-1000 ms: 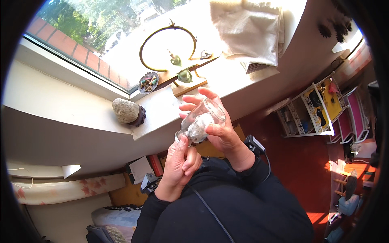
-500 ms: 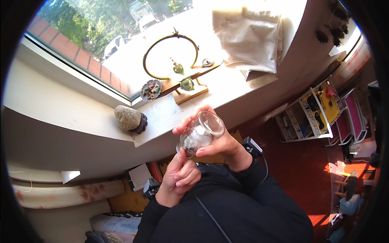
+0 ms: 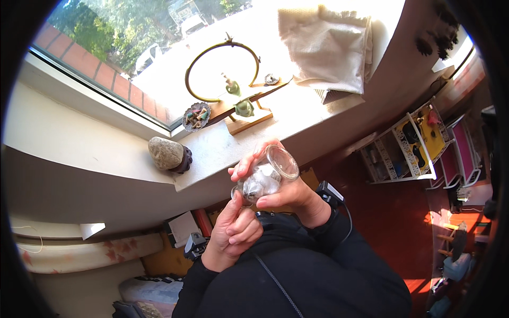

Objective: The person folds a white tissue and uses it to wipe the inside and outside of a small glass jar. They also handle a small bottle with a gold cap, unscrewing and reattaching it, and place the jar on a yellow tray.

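Observation:
Held tilted in front of my chest is a small transparent glass jar point(image 3: 263, 179) with a round, thick-edged end point(image 3: 285, 161) facing up and right. Something whitish or greyish shows inside or through the glass; I cannot tell which. My right hand point(image 3: 298, 195) is wrapped around the jar, thumb on the near side and fingers behind it on the far side. At the jar's lower left end, my left hand point(image 3: 238, 230) pinches the glass rim between thumb and forefinger, its other fingers curled in.
Beyond my hands runs a sunlit windowsill point(image 3: 212, 153). On it stand a grey stone point(image 3: 165, 152), a dish of small cones point(image 3: 196, 116), a brass ring stand point(image 3: 186, 79) with a green figurine point(image 3: 244, 108), and a folded white cloth point(image 3: 326, 50). A white shelf cart point(image 3: 408, 148) stands right.
The jar has tipped slightly, its round end shifting to the right and turning a little. Both hands keep their hold on it.

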The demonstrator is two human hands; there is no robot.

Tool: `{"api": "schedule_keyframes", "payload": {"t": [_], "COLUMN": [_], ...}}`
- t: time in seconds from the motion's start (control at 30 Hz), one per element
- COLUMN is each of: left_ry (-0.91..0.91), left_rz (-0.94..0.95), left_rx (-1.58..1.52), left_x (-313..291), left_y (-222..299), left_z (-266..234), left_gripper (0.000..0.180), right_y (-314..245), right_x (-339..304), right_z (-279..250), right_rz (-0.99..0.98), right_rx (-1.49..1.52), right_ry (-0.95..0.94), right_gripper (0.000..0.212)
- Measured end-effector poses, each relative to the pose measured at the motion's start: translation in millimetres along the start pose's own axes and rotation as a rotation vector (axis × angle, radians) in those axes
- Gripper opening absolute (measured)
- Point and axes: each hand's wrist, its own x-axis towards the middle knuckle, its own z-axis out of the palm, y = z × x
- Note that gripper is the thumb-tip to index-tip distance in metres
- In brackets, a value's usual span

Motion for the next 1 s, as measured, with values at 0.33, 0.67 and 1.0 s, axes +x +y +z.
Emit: {"api": "schedule_keyframes", "payload": {"t": [0.33, 0.67, 1.0], "left_ry": [0.322, -0.007, 0.440], "left_rz": [0.379, 0.062, 0.353], "left_rx": [1.257, 0.086, 0.381], "left_x": [23.9, 8.5, 13.5], "left_y": [-27.3, -10.6, -17.7], "left_z": [1.2, 3.7, 14.6], "left_gripper": [0.031, 0.030, 0.014], "right_y": [-5.8, -10.1, -5.3], "right_x": [-18.2, -8.4, -10.6], "right_z": [32.3, 13.2, 16.5], "right_rz": [0.224, 0.131, 0.087], "right_rx": [0.106, 0.220, 0.198], "right_ry": [0.722, 0.512, 0.589], "right_gripper": [0.057, 0.061, 0.056]}}
